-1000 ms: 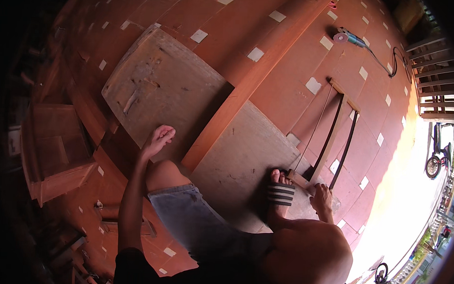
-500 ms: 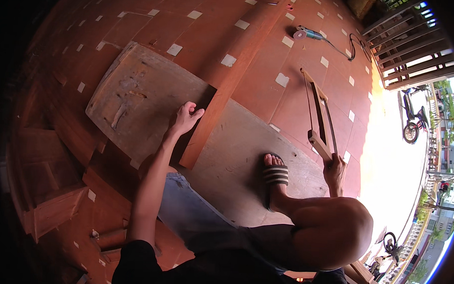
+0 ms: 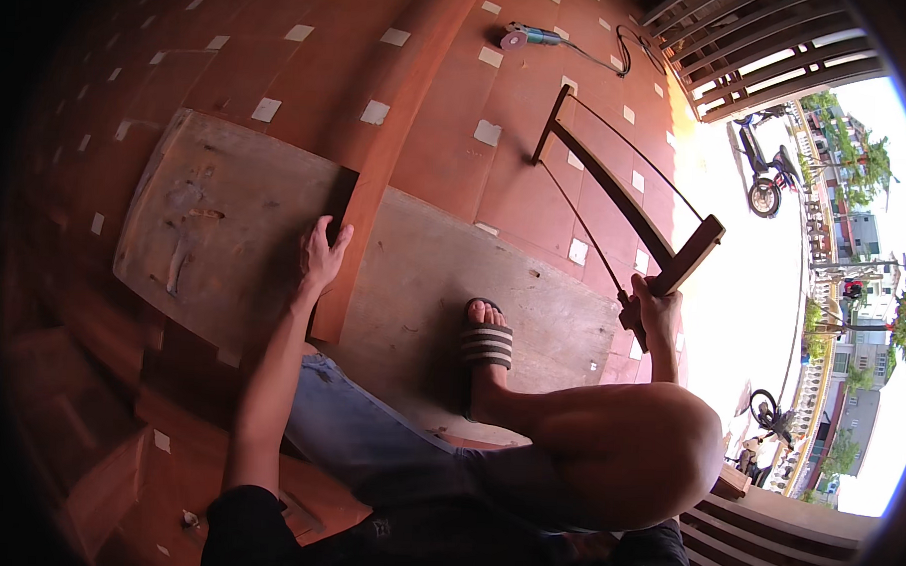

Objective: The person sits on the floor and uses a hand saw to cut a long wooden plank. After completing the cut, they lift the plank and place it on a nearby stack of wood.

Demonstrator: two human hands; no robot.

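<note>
A long reddish wooden beam point(image 3: 379, 171) lies across a worn grey wooden board point(image 3: 443, 273) on the floor. At its near end, my left hand point(image 3: 324, 257) is against the beam's left side, thumb by the edge and fingers loosely bent and apart. Off to the right, my right hand point(image 3: 658, 302) grips a wooden frame saw point(image 3: 616, 179) by its near end. The saw is raised above the tiles, its frame pointing away from me, apart from the beam. My sandalled foot point(image 3: 487, 344) rests on the board, right of the beam.
An angle grinder point(image 3: 530, 34) with a cord lies on the tiled floor point(image 3: 449, 123) beyond the saw. Wooden furniture parts point(image 3: 80, 390) stand at the left. A slatted wooden gate point(image 3: 771, 45) is at the far right, with a parked motorbike point(image 3: 764, 164) outside.
The saw has turned in my right hand, so its frame now shows wide and tilts to the left. My view has shifted to the right; my left hand stays by the beam.
</note>
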